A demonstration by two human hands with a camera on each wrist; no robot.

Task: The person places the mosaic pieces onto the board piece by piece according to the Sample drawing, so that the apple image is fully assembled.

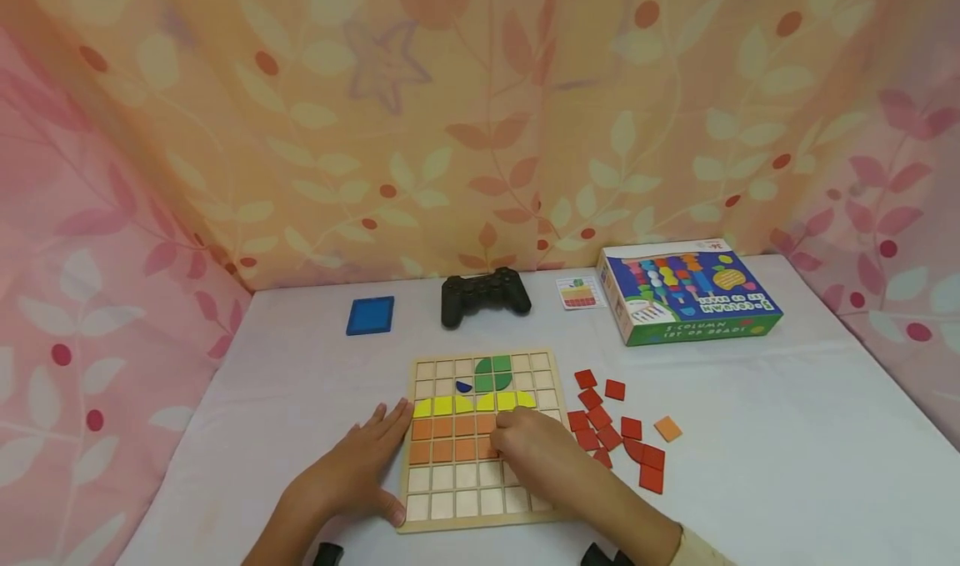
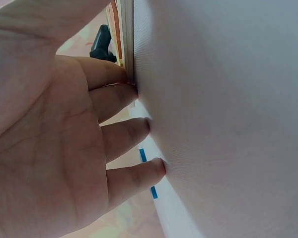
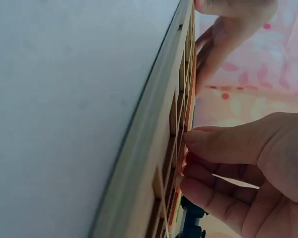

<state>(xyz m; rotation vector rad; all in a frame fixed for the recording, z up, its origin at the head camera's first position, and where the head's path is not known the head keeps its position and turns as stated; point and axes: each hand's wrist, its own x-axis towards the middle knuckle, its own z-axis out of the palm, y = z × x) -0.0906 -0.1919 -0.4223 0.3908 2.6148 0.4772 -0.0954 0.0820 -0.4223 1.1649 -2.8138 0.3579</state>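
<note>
A wooden grid board lies flat on the table. Yellow tiles form one row across it, with two rows of orange square tiles below. Higher up are green tiles and a small dark blue piece. Against the board's left side rests my left hand, fingers extended, thumb at the near corner. My right hand reaches over the orange rows, its fingers curled and fingertips right at the board. In the right wrist view, thumb and fingers come close together there; I cannot tell whether they hold a tile.
Several loose red tiles lie right of the board, one loose orange tile beyond them. Along the back are a blue square tray, a black game controller, a pattern card and a bead-set box. Patterned curtains enclose the table.
</note>
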